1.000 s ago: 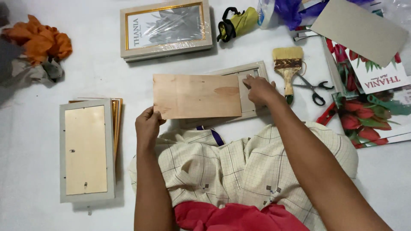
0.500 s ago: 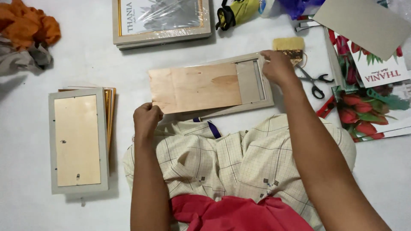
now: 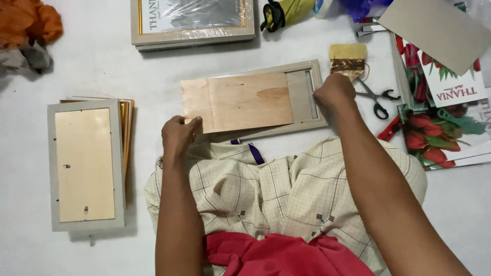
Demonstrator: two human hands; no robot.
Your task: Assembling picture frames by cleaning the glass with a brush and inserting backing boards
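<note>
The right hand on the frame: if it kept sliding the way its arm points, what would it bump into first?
Probably the paintbrush. The right hand sits at the frame's right end, pointing up and away, and the brush lies just beyond it, though the gap is hard to judge.

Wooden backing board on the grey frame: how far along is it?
Done: one frame at left lies face down with its backing seated flush. In hand: the left hand holds the wooden backing board by its lower left corner, and the right hand presses the right end of the grey frame. Left: the board overhangs the frame's left edge, with a gap at the right, so it is not yet seated.
</note>
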